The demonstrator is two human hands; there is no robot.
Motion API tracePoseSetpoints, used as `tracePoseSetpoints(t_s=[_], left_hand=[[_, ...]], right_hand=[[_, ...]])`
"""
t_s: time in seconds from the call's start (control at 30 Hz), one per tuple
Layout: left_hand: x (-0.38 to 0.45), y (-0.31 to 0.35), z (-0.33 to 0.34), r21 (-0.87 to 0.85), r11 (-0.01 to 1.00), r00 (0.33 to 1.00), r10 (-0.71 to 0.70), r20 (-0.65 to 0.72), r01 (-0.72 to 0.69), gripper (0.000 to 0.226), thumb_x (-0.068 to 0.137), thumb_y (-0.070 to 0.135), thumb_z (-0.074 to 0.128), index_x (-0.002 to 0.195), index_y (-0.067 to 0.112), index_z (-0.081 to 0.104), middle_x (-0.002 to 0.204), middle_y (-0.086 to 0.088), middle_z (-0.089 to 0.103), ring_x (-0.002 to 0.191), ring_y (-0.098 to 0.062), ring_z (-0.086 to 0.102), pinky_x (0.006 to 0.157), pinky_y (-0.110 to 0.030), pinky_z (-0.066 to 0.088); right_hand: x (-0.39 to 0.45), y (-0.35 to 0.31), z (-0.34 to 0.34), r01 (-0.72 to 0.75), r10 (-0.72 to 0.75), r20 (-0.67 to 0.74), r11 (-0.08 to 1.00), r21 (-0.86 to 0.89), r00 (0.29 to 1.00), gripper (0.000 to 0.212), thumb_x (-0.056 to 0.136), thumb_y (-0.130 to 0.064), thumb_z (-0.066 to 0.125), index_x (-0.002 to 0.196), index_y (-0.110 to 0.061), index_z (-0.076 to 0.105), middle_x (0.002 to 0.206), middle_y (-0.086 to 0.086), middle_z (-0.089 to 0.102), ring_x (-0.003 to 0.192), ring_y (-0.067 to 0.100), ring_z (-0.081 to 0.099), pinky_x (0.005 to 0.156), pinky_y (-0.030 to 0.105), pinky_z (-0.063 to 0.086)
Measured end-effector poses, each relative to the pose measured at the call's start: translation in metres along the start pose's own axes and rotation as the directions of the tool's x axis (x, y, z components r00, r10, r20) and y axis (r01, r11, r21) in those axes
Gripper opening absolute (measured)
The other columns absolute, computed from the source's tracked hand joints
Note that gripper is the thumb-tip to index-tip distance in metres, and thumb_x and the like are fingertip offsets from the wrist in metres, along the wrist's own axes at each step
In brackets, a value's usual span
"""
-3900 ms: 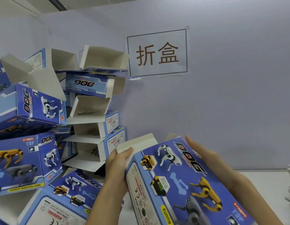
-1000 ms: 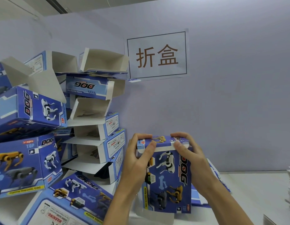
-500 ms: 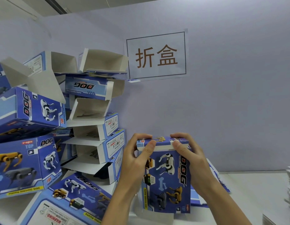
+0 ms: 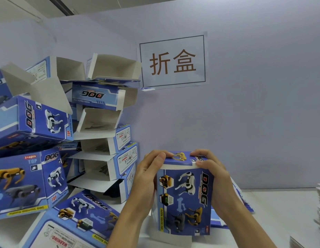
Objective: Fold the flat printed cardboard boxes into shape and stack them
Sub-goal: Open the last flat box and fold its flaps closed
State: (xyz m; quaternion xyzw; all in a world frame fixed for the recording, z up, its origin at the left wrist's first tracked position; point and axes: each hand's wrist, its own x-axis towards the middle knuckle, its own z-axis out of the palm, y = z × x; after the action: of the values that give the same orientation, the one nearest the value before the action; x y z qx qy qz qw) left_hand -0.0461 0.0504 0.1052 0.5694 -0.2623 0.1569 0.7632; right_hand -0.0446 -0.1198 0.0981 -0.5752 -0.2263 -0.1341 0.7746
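Both hands (image 4: 146,178) grip upright blue box (image 4: 185,197).

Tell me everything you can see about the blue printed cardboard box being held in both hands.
The blue printed cardboard box stands upright on the white table, folded into shape. Its front shows robot dogs in white, yellow and grey, a red "DOG" logo running sideways and a yellow strip. The top flap is folded down, its white edge showing. The left hand and right hand grip its sides, thumbs pressing the flap. White flaps stick out underneath.

Paper sign (image 4: 172,61) taped on lilac wall (image 4: 254,113); white table (image 4: 281,212).
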Motion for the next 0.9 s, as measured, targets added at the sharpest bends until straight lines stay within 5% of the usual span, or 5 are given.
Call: tracePoseSetpoints(t_s=[0.2,0.3,0.43,0.73,0.9], left_hand=[[0.0,-0.002,0.005,0.18,0.978,0.995,0.101,0.012,-0.101,0.031,0.081,0.058,0.061,0.089,0.032,0.077,0.127,0.006,0.058,0.129,-0.016,0.053,0.097,-0.043,0.053],[-0.001,-0.002,0.007,0.259,0.949,0.984,0.177,0.037,-0.18,0.029,0.087,0.058,0.06,0.087,0.034,0.077,0.131,0.014,0.053,0.134,0.002,0.042,0.089,-0.015,0.049],[-0.005,-0.005,0.008,0.2,0.969,0.988,0.136,0.068,-0.147,0.031,0.08,0.054,0.058,0.088,0.032,0.078,0.128,0.023,0.05,0.133,-0.001,0.044,0.08,-0.023,0.057],[-0.001,-0.006,0.01,0.128,0.988,0.992,0.096,-0.081,-0.085,0.027,0.083,0.052,0.068,0.082,0.026,0.076,0.12,0.012,0.063,0.127,-0.015,0.055,0.1,-0.052,0.05],[-0.002,-0.003,0.014,0.091,0.995,0.994,0.046,-0.1,-0.037,0.01,0.099,0.024,0.056,0.097,0.033,0.061,0.103,-0.016,0.07,0.088,-0.036,0.073,0.071,-0.048,0.06]], right_hand=[[0.0,-0.002,-0.004,-0.03,0.029,0.02,0.999,0.044,0.999,0.017,0.069,-0.031,0.06,0.085,-0.031,0.065,0.089,0.016,0.072,0.074,0.033,0.071,0.055,0.035,0.057],[-0.001,-0.001,-0.006,-0.035,0.034,0.01,0.998,0.056,0.999,0.015,0.072,-0.031,0.055,0.085,-0.03,0.064,0.089,0.016,0.071,0.073,0.032,0.07,0.057,0.035,0.056],[-0.001,-0.001,-0.008,-0.035,0.035,-0.001,0.998,0.052,0.999,0.015,0.075,-0.033,0.052,0.084,-0.03,0.063,0.089,0.017,0.07,0.074,0.031,0.069,0.054,0.033,0.056],[0.0,0.0,0.002,-0.011,0.011,-0.002,0.999,0.03,1.0,0.013,0.077,-0.035,0.052,0.083,-0.03,0.062,0.085,0.014,0.069,0.071,0.028,0.069,0.055,0.033,0.054],[0.001,0.002,0.005,0.009,-0.009,0.009,1.0,-0.001,1.0,0.012,0.082,-0.035,0.052,0.088,-0.028,0.059,0.088,0.01,0.072,0.073,0.028,0.072,0.054,0.033,0.056]])
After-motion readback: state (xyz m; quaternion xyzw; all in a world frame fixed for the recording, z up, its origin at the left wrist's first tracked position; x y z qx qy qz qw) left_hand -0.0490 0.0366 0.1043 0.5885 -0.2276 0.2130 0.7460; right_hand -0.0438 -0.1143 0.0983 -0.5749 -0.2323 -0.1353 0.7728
